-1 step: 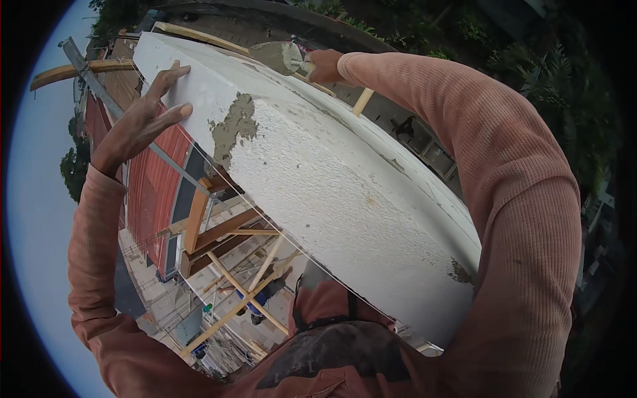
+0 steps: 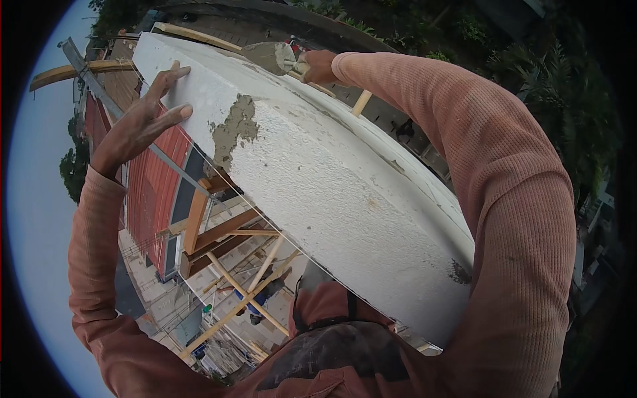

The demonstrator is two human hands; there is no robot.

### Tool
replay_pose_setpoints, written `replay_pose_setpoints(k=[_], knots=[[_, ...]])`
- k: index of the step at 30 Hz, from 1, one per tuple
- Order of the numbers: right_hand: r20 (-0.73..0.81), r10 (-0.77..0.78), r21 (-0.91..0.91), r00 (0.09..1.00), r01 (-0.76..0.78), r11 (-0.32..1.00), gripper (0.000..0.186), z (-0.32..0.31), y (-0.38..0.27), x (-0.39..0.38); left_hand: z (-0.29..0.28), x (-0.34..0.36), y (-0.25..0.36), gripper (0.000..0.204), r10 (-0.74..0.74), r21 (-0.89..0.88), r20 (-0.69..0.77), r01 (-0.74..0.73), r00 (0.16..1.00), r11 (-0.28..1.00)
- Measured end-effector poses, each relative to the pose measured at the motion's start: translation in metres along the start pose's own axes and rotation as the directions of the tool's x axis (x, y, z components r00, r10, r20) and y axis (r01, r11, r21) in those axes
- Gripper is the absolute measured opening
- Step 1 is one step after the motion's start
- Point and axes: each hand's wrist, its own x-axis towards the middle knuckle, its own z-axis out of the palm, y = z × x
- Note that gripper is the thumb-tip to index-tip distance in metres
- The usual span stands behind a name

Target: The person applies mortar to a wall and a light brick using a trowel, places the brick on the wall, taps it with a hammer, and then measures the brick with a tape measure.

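Note:
A long white textured beam or ledge (image 2: 345, 219) runs diagonally beneath me, with a grey patch of wet mortar (image 2: 232, 132) on its face. The spread fingers of my left hand (image 2: 139, 126) rest against its upper-left face, holding nothing. At the top, my right hand (image 2: 320, 66) grips the handle of a trowel (image 2: 265, 56), whose mortar-smeared blade lies at the beam's far edge. A thin string (image 2: 265, 219) runs along the beam's lower edge.
A metal bar (image 2: 89, 76) and timber (image 2: 53, 76) stand at upper left. Far below are a red corrugated roof (image 2: 142, 219), wooden braces (image 2: 265, 262) and another person in blue (image 2: 255, 305). Dark plants (image 2: 544, 93) fill the upper right beyond a drop.
My right hand and the trowel have shifted slightly to the left, and my right forearm with them. My left hand stays where it was.

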Motion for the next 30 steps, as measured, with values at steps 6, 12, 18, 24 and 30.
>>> replay_pose_setpoints(k=[6,12,18,24,30], knots=[[-0.108,-0.248,0.095,0.963,0.259,0.961,0.055,0.016,0.038,0.000,0.002,-0.001,-0.001,0.079,0.016,0.012,-0.025,-0.015,1.000,1.000],[-0.126,-0.336,0.043,0.933,0.344,0.938,0.056,0.027,0.074,-0.050,0.003,-0.002,-0.001,0.079,0.013,-0.001,-0.026,-0.013,1.000,1.000],[-0.112,-0.371,0.082,0.922,0.380,0.921,0.051,0.045,0.112,-0.107,0.006,0.000,-0.011,0.080,0.002,-0.020,-0.027,-0.003,1.000,1.000],[0.044,-0.191,0.177,0.981,0.180,0.968,0.053,0.036,0.119,-0.217,0.004,0.002,-0.001,0.081,-0.011,-0.035,-0.025,0.010,1.000,0.999],[0.109,-0.007,0.152,0.994,-0.010,0.988,0.053,0.037,0.121,-0.311,0.006,0.000,-0.006,0.077,-0.012,-0.033,-0.038,0.011,0.999,0.999]])
